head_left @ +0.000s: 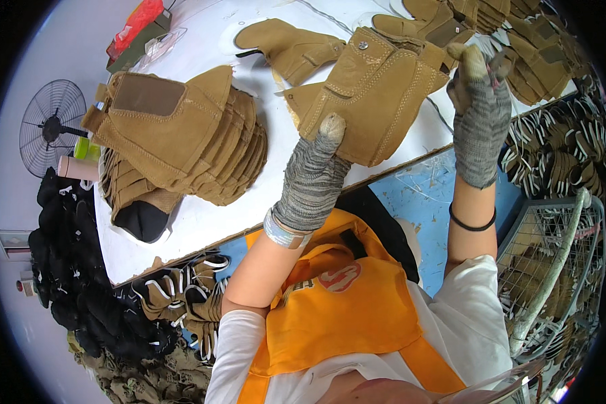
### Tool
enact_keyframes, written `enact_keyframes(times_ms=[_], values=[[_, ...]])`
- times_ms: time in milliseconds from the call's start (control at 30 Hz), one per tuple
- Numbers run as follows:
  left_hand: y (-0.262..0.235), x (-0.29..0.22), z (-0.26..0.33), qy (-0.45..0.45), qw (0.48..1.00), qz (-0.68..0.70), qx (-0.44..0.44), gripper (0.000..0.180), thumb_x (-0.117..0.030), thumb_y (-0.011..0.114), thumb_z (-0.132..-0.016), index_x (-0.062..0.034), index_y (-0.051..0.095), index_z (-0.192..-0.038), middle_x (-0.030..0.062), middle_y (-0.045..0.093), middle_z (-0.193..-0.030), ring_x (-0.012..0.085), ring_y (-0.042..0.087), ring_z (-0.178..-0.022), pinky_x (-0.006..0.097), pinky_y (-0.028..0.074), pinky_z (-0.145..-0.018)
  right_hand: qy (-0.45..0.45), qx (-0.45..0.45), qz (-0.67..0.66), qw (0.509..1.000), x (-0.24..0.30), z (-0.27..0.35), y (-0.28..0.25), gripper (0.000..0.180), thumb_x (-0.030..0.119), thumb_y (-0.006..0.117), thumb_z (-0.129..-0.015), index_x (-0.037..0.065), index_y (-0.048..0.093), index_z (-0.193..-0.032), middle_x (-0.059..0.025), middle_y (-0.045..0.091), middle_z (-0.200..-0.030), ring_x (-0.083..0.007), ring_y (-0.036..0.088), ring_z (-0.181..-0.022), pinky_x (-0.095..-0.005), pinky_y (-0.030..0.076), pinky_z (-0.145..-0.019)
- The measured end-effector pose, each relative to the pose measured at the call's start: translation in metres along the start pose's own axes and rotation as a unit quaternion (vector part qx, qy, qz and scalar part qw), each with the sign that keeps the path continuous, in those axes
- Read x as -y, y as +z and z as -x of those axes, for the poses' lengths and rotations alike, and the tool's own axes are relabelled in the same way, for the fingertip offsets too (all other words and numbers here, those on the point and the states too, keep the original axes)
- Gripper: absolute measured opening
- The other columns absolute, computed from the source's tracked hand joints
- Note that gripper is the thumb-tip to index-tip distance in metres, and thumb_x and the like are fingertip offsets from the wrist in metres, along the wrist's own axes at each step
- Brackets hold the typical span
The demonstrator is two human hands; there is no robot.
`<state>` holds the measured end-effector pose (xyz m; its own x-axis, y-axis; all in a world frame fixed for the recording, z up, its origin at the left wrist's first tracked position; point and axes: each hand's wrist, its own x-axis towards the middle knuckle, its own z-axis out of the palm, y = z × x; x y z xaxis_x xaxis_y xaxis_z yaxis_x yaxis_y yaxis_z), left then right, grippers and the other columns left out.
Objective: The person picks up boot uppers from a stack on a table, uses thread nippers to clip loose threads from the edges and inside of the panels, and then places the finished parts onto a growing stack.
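left hand [314, 176] fingers hidden behind tan suede boot upper [370, 94], only thumb shows; right hand [479, 111] fingertips partly covered by its edge; stack of uppers [182, 135] hides lower pieces; wire basket [552, 269] contents unclear, cut at rim

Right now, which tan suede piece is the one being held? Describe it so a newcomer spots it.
Start at the white table, which carries a tall stack of tan suede pieces on its left. The held suede piece is right of that stack, raised off the surface between the gloved left hand and right hand.
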<state>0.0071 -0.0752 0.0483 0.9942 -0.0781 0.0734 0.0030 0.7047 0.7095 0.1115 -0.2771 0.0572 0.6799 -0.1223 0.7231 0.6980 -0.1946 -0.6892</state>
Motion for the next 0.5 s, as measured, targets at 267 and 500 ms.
enact_keyframes(times_ms=[267, 500], values=[[0.005, 0.013, -0.003, 0.03, 0.992, -0.124, -0.009, 0.068, -0.041, 0.063, -0.085, -0.0022, 0.036, -0.134, 0.0117, 0.046, -0.129, 0.021, 0.045, -0.118, 0.034, 0.037, -0.1, -0.016, 0.053, 0.1, 0.993, 0.069, 0.023, 0.011, 0.025, 0.007, 0.074, -0.076, 0.005, 0.066, -0.099, 0.0013, 0.063, -0.084, -0.0078, 0.058, -0.069, -0.0217, 0.048, -0.064], [-0.007, 0.028, 0.002, 0.099, 0.969, -0.225, -0.04, 0.05, -0.027, 0.07, -0.081, -0.0024, 0.051, -0.121, 0.01, 0.059, -0.111, 0.0194, 0.057, -0.099, 0.033, 0.046, -0.086, -0.09, 0.089, 0.129, 0.984, 0.056, 0.045, 0.01, 0.027, -0.004, 0.061, -0.082, 0.001, 0.058, -0.108, -0.005, 0.062, -0.092, -0.0124, 0.061, -0.071, -0.027, 0.054, -0.075]])
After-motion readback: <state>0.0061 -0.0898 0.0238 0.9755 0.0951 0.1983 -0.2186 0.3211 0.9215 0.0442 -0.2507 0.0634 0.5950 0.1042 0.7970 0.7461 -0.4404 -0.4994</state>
